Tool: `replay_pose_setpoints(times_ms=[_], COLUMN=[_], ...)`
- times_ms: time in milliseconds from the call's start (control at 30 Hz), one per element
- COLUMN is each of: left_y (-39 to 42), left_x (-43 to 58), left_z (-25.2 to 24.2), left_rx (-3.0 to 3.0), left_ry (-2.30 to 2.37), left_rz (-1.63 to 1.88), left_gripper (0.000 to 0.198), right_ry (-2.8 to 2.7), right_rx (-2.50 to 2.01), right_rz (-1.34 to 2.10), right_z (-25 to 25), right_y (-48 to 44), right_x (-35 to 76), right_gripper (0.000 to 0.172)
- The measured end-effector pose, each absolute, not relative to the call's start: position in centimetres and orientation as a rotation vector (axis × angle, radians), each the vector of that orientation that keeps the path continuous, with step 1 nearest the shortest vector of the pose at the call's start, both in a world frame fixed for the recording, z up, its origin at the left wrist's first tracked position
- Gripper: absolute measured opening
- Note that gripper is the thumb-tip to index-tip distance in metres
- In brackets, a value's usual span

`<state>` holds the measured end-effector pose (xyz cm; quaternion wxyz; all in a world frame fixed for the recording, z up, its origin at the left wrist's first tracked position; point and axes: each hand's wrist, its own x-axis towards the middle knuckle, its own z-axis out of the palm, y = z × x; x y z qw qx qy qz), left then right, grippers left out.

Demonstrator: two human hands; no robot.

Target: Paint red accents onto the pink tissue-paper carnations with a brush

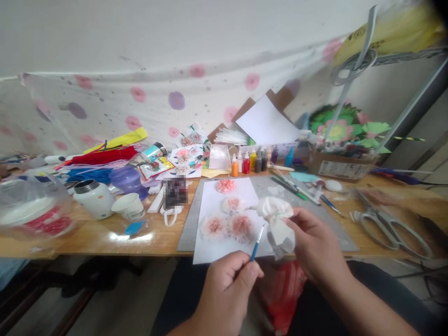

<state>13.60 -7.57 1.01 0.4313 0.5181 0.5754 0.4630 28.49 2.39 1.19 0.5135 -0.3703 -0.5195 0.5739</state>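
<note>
A crumpled white bundle (280, 221) is held up over the right side of a white sheet (206, 254), near the front edge of the table (164, 242). The right hand (311, 233) keeps its grip closed on the bundle's right side, fingers pinching the thin material. The left hand (231, 287) pinches a blue paintbrush (257, 245) between thumb and fingers, bristles pointing up just beside the bundle; whether they touch it, I cannot tell. Four reddish blossom shapes (241, 226) show on the sheet, which lies on a grey cutting mat (191, 233). Behind the mat stands a row of paint bottles (247, 163). Large scissors (380, 228) lie to the right; a white paper cup (128, 207) and a purple container (129, 182) stand to the left. A spotted cloth (157, 100) hangs along the wall.
</note>
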Motion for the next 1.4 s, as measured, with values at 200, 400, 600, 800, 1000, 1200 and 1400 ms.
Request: replay_pose_setpoints(times_ms=[200, 400, 600, 800, 1000, 1200, 1400], left_y=[-7.7, -7.5, -7.2, -7.2, -7.7, -7.9, -7.7], left_x=[13.9, 13.9, 13.5, 13.2, 13.2, 13.1, 13.4], left_z=[0.8, 1.0, 0.8, 0.7, 1.2, 1.4, 1.0], left_rx=[1.349, 1.394, 1.695, 1.954, 1.951, 1.902, 1.85], left_ry=[1.39, 1.432, 1.509, 1.577, 1.551, 1.538, 1.541], left_rz=[1.128, 1.135, 1.007, 0.942, 0.962, 0.974, 1.007], left_gripper=[0.035, 0.037, 0.033, 0.032, 0.032, 0.033, 0.033], right_ry=[-0.915, -1.013, -1.0, -0.903, -0.912, -0.921, -1.11], right_rx=[-0.686, -0.665, -0.718, -0.738, -0.729, -0.703, -0.664], right_rz=[1.714, 1.836, 1.88, 1.992, 1.969, 1.829, 1.781], right_z=[2.4, 2.4, 2.2, 2.9, 3.0, 2.6, 1.6], right_y=[1.6, 1.1, 1.0, 1.0, 1.3, 1.5, 0.7], right_x=[27.7, 28.2, 28.3, 28.4, 29.0, 29.2, 29.3], right_gripper=[0.028, 0.026, 0.025, 0.022, 0.022, 0.022, 0.015])
